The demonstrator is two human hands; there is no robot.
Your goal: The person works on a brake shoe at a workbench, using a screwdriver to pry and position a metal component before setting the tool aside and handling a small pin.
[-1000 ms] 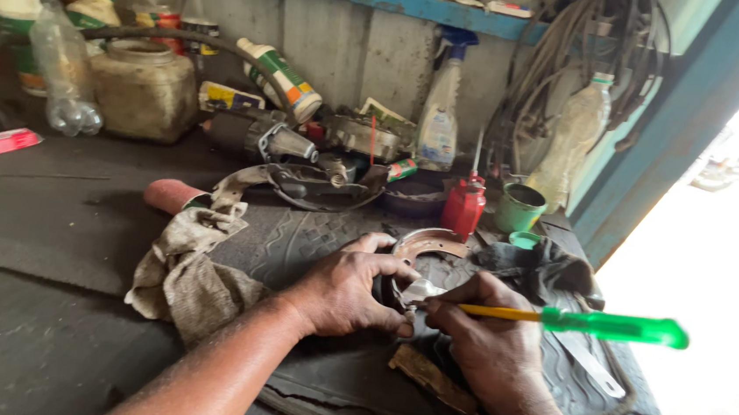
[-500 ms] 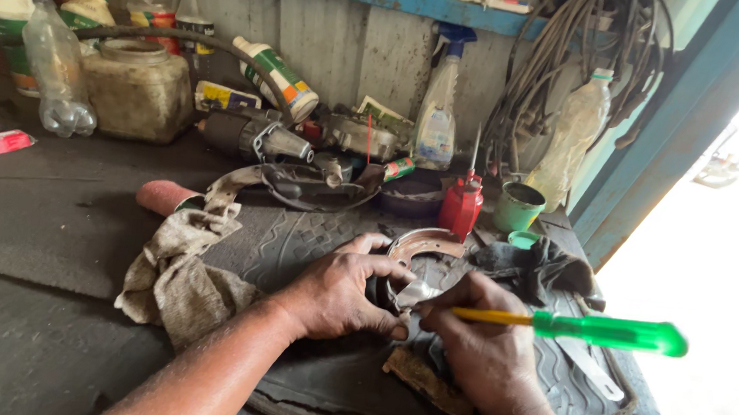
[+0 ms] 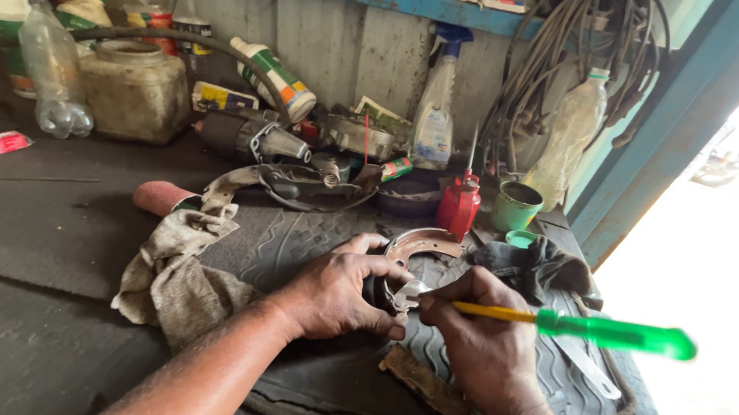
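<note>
Brake shoe (image 3: 424,242), a rusty curved piece of metal, lies on the worn tyre tread (image 3: 296,246) that covers the middle of the bench, just past the hands at about 12 o'clock from them. The left hand (image 3: 341,293) is curled over a small dark part beside the shoe, fingers closed around it, thumb low at the near side; what exactly it clamps is mostly hidden under the fingers. The right hand (image 3: 482,335) is closed around the yellow shaft of a screwdriver (image 3: 606,331), whose green handle sticks out toward 3 o'clock — its tip meets a small bright metal piece (image 3: 407,291) between the two hands.

At 9 o'clock from the left hand a dirty rag (image 3: 175,276) is bunched on the tread, with a pink roll (image 3: 159,197) just beyond it. At 2 o'clock from the right hand lies a dark cloth (image 3: 536,265), and behind that a red oil can (image 3: 459,204) and a green cup (image 3: 515,206) stand close together. A flat piece of wood (image 3: 426,383) lies at 6 o'clock, touching the underside of the right hand.

Along the back wall, at 11 to 12 o'clock, stand a spray bottle (image 3: 436,120), a grimy plastic jar (image 3: 133,88) and a clear plastic bottle (image 3: 53,77) — cables (image 3: 565,65) hang at 1 o'clock.
</note>
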